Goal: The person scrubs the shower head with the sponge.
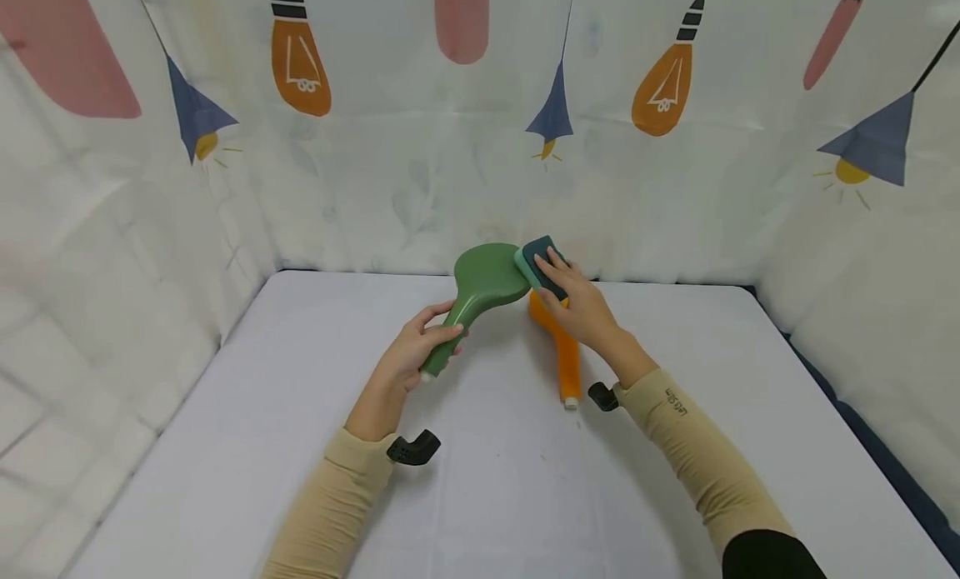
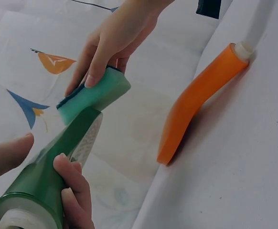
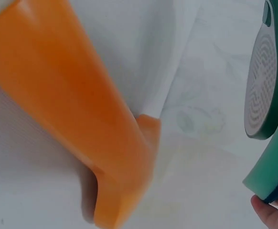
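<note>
My left hand (image 1: 407, 351) grips the handle of a green shower head (image 1: 489, 274), holding it tilted above the table. In the right wrist view, the pale dotted spray face of the green shower head (image 3: 261, 78) shows. A sponge (image 2: 95, 95), light green with a dark blue-green layer, is pinched in my right hand (image 1: 581, 311). The sponge's light side meets the edge of the green head. Below my right hand lies an orange shower head (image 1: 567, 364), its handle end towards me and its head partly hidden by that hand in the head view.
A white table (image 1: 300, 379) spreads under both arms, its far edge close behind the shower heads. Around it hangs a pale curtain (image 1: 375, 179) printed with lamps and bulbs. Small dark wrist cameras (image 1: 415, 448) stick out from the sleeves.
</note>
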Demonstrator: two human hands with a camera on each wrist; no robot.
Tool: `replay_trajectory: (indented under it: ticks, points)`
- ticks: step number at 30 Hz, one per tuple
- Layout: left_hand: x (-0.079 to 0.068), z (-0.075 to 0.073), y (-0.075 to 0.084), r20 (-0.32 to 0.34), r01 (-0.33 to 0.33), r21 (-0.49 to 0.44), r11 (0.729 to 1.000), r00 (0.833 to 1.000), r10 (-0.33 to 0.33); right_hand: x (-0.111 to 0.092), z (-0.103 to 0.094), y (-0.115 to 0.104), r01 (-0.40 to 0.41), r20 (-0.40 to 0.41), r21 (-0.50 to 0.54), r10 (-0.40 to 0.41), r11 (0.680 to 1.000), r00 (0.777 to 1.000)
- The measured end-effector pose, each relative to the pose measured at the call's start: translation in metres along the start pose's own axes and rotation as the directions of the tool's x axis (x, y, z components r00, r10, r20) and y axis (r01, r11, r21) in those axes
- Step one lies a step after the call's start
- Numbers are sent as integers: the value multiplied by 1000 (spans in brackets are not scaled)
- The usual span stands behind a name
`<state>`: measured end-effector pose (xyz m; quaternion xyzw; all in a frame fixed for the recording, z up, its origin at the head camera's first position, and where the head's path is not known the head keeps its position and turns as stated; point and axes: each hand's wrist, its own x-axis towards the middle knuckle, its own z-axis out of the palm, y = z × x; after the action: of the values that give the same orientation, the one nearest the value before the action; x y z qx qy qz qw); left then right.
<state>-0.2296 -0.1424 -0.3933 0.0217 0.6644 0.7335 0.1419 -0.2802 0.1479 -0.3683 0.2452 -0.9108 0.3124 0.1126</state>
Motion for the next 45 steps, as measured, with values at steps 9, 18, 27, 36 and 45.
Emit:
replay_trajectory:
  ticks: [9, 18, 27, 36, 45]
  points:
    - [-1, 0, 1, 38, -71, 121, 990, 997, 67, -6, -4, 0, 3, 41, -22, -2, 1000, 999]
    - [-3, -5, 5, 70, -120, 218, 969, 992, 108, -12, 8, -9, 44, 41, 4, -44, 999, 998]
    - [-5, -3, 10, 67, -148, 246, 958, 989, 135, -12, 18, -18, 122, -17, -42, -123, 992, 992]
    - [-10, -1, 6, 55, -119, 250, 961, 993, 108, -17, 35, -26, 348, -113, -201, -375, 916, 920]
    - [-8, 4, 8, 117, -166, 247, 955, 983, 140, -17, 37, -33, 500, -114, -206, -528, 841, 841]
